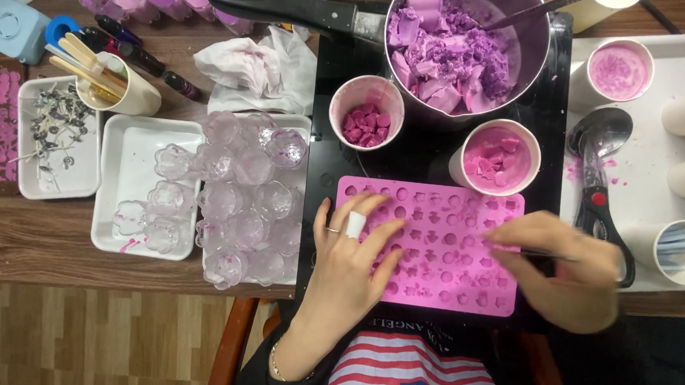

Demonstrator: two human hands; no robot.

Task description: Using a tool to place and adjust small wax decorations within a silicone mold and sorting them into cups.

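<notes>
Two hands (355,252) on pink rubbery mould (433,244), blurred, maybe silicone

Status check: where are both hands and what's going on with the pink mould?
Left hand flat on pink mould, steadying it. Right hand pinching thin tool over mould's right side, blurred. Pink cup beside top edge.

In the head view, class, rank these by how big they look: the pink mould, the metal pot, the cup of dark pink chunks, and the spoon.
1. Pink mould
2. Metal pot
3 and 4. Spoon and cup of dark pink chunks look alike; unranked.
</notes>
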